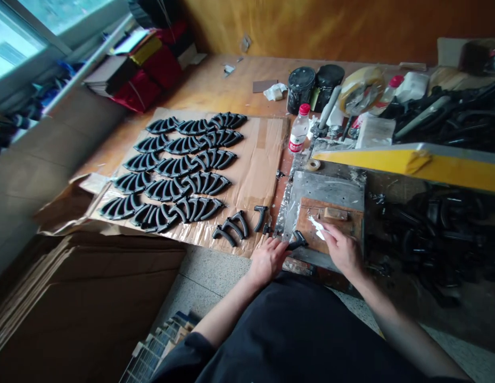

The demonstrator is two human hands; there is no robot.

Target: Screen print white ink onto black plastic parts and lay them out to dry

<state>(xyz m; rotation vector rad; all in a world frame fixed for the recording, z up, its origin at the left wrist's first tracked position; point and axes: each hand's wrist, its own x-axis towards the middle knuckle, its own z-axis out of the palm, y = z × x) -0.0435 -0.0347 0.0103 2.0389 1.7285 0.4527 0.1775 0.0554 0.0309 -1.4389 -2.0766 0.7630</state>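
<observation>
My left hand point(268, 259) is closed around one end of a glossy black curved handle point(298, 240), whose wider end points toward the wooden board. In the fingers of my right hand point(344, 250) is a crumpled white cloth or tissue point(318, 227), just above the wooden board point(311, 210) and close to the held handle. Several loose black handles point(239, 224) lie near the cardboard's front edge, left of my hands. Farther back, many more black handles point(178, 189) are set out in rows on the cardboard sheet point(257, 175).
A capped plastic bottle point(298, 133) stands behind the metal plate point(329, 186), near two dark jars point(301, 88). A yellow-edged bar point(451, 165) juts in from the right, above a heap of black parts point(439, 229). Folded cardboard point(91, 276) leans at the lower left.
</observation>
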